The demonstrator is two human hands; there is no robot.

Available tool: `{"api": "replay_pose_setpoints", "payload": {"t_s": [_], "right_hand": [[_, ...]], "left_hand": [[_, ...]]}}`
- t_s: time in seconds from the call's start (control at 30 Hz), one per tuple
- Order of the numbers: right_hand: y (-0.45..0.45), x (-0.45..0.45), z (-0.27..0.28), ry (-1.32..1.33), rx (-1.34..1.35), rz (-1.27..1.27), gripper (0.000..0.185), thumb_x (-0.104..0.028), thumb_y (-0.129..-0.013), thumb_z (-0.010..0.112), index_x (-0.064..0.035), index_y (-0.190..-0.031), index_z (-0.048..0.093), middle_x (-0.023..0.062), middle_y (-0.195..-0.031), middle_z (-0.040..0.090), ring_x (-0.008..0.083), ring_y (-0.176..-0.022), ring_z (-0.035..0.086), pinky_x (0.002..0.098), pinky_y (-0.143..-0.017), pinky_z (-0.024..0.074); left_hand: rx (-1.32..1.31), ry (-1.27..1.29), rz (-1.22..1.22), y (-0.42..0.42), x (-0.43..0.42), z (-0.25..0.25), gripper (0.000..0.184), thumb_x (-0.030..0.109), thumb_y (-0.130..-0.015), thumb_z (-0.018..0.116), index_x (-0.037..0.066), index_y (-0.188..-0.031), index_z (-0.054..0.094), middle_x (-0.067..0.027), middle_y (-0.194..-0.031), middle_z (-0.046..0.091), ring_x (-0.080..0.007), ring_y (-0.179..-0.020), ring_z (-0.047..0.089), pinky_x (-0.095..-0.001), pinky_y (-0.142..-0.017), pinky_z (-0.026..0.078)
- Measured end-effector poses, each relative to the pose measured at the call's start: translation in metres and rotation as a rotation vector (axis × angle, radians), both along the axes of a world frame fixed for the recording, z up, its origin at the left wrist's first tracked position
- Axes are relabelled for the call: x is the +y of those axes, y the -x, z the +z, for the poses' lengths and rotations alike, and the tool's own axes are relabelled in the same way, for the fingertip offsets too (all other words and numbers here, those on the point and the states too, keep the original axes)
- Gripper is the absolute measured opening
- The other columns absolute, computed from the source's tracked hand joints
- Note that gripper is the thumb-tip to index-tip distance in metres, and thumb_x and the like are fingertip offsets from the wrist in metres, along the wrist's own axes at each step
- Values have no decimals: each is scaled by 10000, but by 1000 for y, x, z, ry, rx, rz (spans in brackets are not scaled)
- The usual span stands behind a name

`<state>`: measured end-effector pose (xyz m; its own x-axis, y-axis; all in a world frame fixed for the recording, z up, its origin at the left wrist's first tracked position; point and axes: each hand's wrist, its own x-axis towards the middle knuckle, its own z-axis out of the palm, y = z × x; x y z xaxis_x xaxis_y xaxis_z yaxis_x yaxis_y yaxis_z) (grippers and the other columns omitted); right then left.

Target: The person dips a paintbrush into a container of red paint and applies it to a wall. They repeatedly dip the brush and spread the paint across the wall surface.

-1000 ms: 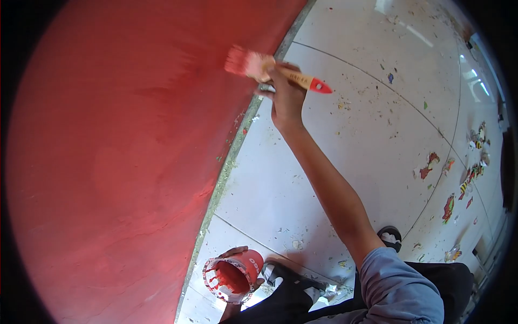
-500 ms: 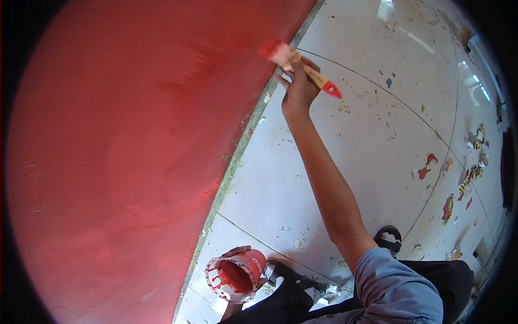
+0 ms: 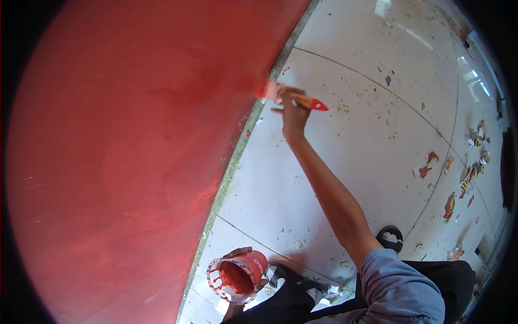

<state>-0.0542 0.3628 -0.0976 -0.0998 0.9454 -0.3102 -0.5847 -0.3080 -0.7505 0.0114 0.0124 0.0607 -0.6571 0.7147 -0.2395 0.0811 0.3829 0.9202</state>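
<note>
We have the wall on our left and the floor on our right, with a narrow strip running between the 2. Ahead of us, the paintbrush lies in our right hand, bristles at the wall's lower edge, handle pointing right. Nearer us, our left hand is around the bucket, with paint inside. Our 2 sandals are right of the bucket; scraps lie on the floor, far right.
</note>
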Motion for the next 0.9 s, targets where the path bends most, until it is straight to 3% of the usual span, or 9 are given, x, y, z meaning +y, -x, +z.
{"api": "replay_pose_setpoints", "payload": {"t_s": [0.13,0.17,0.3,0.4,0.43,0.7,0.9], "right_hand": [[10,-4,-2,-50,106,-11,187,-119,-802,594,-43,-950,507,80,-925,567,142,-807,587,297,-548,556],[11,-12,-3,-42,-7,90,187,-105,-799,590,-45,-954,507,78,-928,569,147,-810,588,297,-548,555],[-9,-2,1,10,36,27,156,-77,-783,586,-58,-926,527,61,-904,560,131,-764,570,289,-531,551],[6,-5,2,-110,76,30,145,-86,-784,590,-48,-910,531,72,-903,571,136,-761,582,292,-519,552],[9,-11,-2,-85,-47,108,141,-78,-780,585,-44,-905,530,80,-900,569,143,-759,587,292,-510,551],[1,29,-18,-34,-150,-31,192,-95,-765,603,-38,-928,518,89,-902,566,171,-742,597,269,-515,542],[6,38,84,-193,240,26,219,-67,-750,614,-39,-944,517,91,-862,571,164,-690,595,291,-501,538]], "left_hand": [[-8,13,5,0,3,-1,606,186,-741,679,20,-1213,338,-217,-1030,513,-322,-835,601,-424,-703,527],[-9,13,4,-1,4,0,605,186,-741,679,20,-1213,338,-218,-1029,513,-322,-834,601,-424,-702,527],[-6,16,-3,-1,2,0,601,184,-744,676,20,-1213,338,-219,-1027,514,-323,-829,603,-425,-698,529],[-14,22,2,-1,5,-1,598,183,-746,674,19,-1213,338,-221,-1025,514,-324,-826,605,-425,-694,531],[-15,23,2,-1,5,0,597,182,-746,674,19,-1213,338,-221,-1025,515,-324,-825,605,-425,-693,532],[-19,22,-5,1,6,-1,590,179,-751,669,18,-1213,339,-225,-1020,516,-326,-815,609,-426,-684,536],[-21,19,-6,2,2,-2,584,176,-755,665,18,-1212,339,-227,-1017,518,-328,-808,612,-427,-678,539]]}}
